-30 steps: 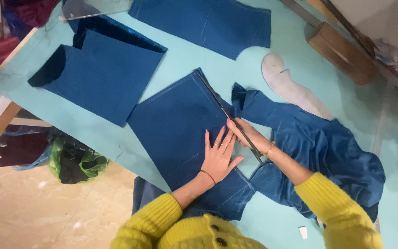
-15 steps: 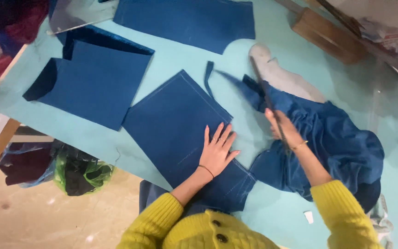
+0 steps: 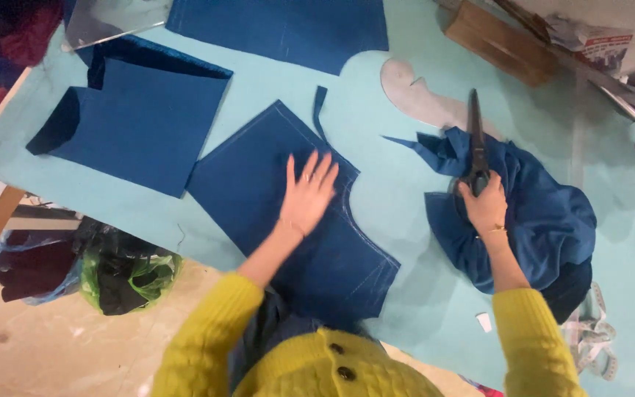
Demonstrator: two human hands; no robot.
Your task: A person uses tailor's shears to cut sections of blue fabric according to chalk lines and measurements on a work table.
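scissors [image 3: 475, 140] sit in the right hand [image 3: 485, 206], with the fingers curled tight around the handles and the long dark blades pointing up and away from the person. the blades look closed, but the view is too small to be sure. the right hand rests over a crumpled heap of blue cloth [image 3: 534, 213] on the right side of the pale green table [image 3: 398, 198]. the left hand [image 3: 309, 192] lies flat on a cut blue piece [image 3: 288, 213] with pale stitch lines, and its fingers are spread wide, pressing the piece down on the table. the near end of this piece hangs over the table edge close to the yellow sleeves. a thin blue strip [image 3: 320, 110] lies just beside the top corner of that piece and seems cut off from it. another blue piece [image 3: 141, 125] lies to the left, a little apart, with a darker fold along its top. one more big blue piece [image 3: 288, 29] lies at the far edge. a white curved shape [image 3: 417, 92] lies flat near the scissor tips. a brown wooden block [image 3: 501, 40] sits at the far right. so a few pieces look cut and laid out flat, and the heap under the right hand looks like cloth not yet laid out.
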